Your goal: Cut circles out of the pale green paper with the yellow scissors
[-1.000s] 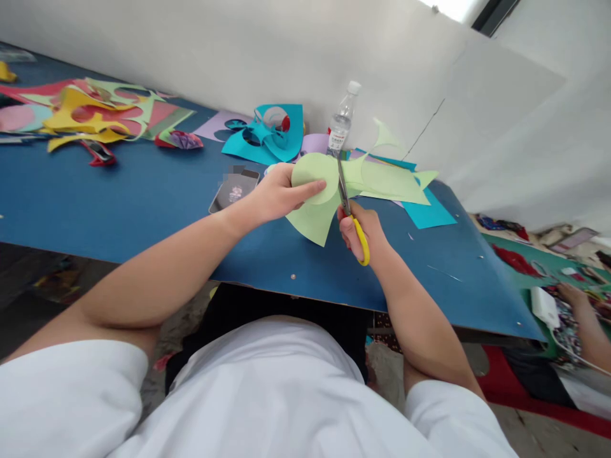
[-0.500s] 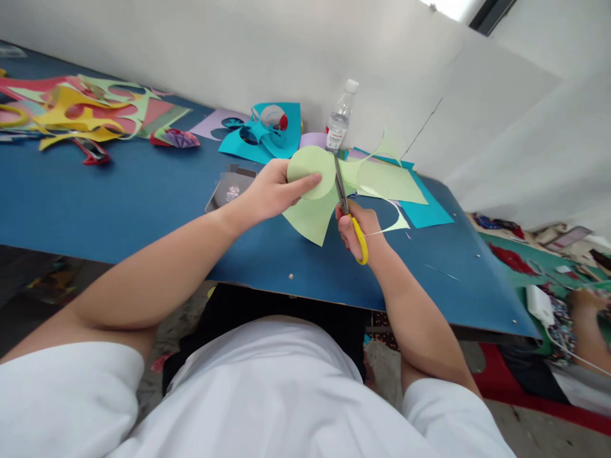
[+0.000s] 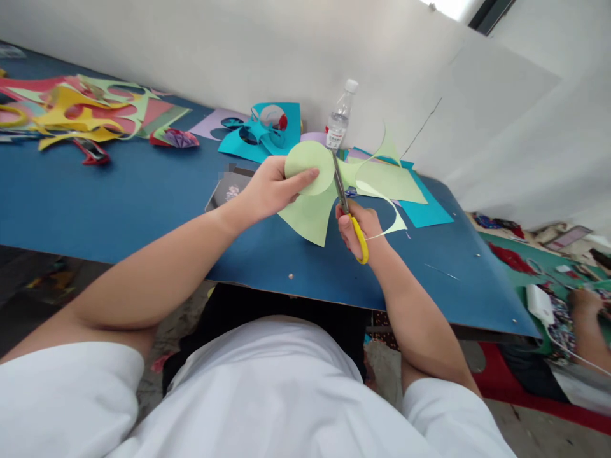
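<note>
My left hand (image 3: 277, 187) pinches a pale green paper (image 3: 310, 219), its thumb lying on a round disc part (image 3: 308, 159). Scissors with yellow handles (image 3: 359, 240) are gripped in my right hand (image 3: 363, 222). Their grey blades point away from me and lie along the disc's right edge, looking nearly closed. From the paper, a curved, cut-out strip (image 3: 394, 219) hangs over to the right, past my right wrist. Whether the disc is still joined to the sheet, I cannot tell.
Behind the hands stands a water bottle (image 3: 338, 121). Blue paper with holes (image 3: 238, 146), a phone (image 3: 224, 191) and paper scraps (image 3: 76, 111) lie leftward on the blue table (image 3: 143, 203). Green and blue sheets (image 3: 427, 213) lie right. Another person's hand (image 3: 587, 299) shows at far right.
My left hand and the green paper have shifted slightly up and left. The strip's lower end has moved a little left. The scissors have hardly moved.
</note>
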{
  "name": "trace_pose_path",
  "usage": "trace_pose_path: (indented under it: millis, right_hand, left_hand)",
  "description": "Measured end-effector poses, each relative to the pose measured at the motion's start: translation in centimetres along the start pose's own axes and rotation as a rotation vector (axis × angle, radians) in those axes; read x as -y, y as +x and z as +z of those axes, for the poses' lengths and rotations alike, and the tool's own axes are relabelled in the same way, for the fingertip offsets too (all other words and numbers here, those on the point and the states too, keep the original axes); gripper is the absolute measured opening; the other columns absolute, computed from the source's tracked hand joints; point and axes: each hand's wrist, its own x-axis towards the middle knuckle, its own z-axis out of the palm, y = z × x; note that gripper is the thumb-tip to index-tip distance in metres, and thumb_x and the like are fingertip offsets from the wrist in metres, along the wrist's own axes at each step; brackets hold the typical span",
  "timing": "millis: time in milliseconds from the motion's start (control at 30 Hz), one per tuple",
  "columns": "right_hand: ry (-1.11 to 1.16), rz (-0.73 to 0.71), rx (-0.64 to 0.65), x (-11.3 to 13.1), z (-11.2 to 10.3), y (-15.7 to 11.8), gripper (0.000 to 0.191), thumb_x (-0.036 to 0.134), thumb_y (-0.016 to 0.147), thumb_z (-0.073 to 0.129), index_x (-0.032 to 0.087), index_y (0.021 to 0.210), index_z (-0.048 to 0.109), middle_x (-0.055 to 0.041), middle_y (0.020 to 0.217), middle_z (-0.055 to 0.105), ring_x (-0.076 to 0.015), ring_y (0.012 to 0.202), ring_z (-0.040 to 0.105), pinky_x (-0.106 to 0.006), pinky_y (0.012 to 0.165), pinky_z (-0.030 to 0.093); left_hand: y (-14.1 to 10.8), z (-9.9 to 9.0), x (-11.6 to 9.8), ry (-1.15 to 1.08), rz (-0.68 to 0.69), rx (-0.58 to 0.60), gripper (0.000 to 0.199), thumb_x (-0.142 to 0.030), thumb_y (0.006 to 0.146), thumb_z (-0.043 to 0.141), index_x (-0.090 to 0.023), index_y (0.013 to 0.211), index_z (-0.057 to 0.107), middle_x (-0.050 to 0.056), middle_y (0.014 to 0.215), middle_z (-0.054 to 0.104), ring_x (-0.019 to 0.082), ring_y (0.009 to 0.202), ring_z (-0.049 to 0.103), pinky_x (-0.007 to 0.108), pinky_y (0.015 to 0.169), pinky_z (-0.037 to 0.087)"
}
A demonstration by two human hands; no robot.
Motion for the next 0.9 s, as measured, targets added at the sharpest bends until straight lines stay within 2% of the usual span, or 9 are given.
trace_pose_path:
  millis: [167,433,667,900]
  right_hand:
    - [0.001,0.021,0.018,0.15,-0.13,-0.04,0.078,0.101,0.088,0.038,0.025,0.091,0.054,0.0000,0.061,0.051,-0.0194,0.055,0.055,-0.034,0.055,0.045]
    - [-0.043,0.043,0.031,0.37,-0.26,0.05,0.076,0.097,0.091,0.039,0.023,0.094,0.059,-0.0018,0.062,0.055,-0.0218,0.059,0.061,-0.034,0.059,0.046]
    - [0.052,0.036,0.053,0.20,0.04,0.04,0.084,0.105,0.085,0.035,0.025,0.099,0.054,-0.0031,0.071,0.057,-0.0219,0.063,0.059,-0.036,0.057,0.046]
    - [0.090,0.000,0.093,-0.02,-0.14,0.10,0.084,0.106,0.084,0.034,0.025,0.100,0.052,-0.0032,0.078,0.059,-0.0206,0.066,0.060,-0.036,0.059,0.047]
  left_hand:
    - [0.03,0.08,-0.17,-0.032,0.028,-0.001,0.044,-0.052,0.091,0.077,-0.018,0.068,0.060,-0.003,0.053,0.047,0.009,0.048,0.041,0.024,0.044,0.028]
    - [0.02,0.22,-0.30,-0.038,0.057,-0.002,0.056,-0.070,0.089,0.078,-0.018,0.074,0.065,-0.002,0.055,0.051,0.011,0.054,0.051,0.023,0.047,0.035]
    - [-0.13,0.02,-0.46,0.089,-0.012,0.038,0.044,-0.055,0.091,0.076,-0.017,0.071,0.066,-0.002,0.056,0.052,0.010,0.052,0.044,0.024,0.046,0.035]
    - [-0.44,0.29,-0.31,0.142,-0.036,0.071,0.043,-0.051,0.091,0.073,-0.017,0.068,0.060,-0.002,0.056,0.051,0.010,0.051,0.045,0.024,0.047,0.034]
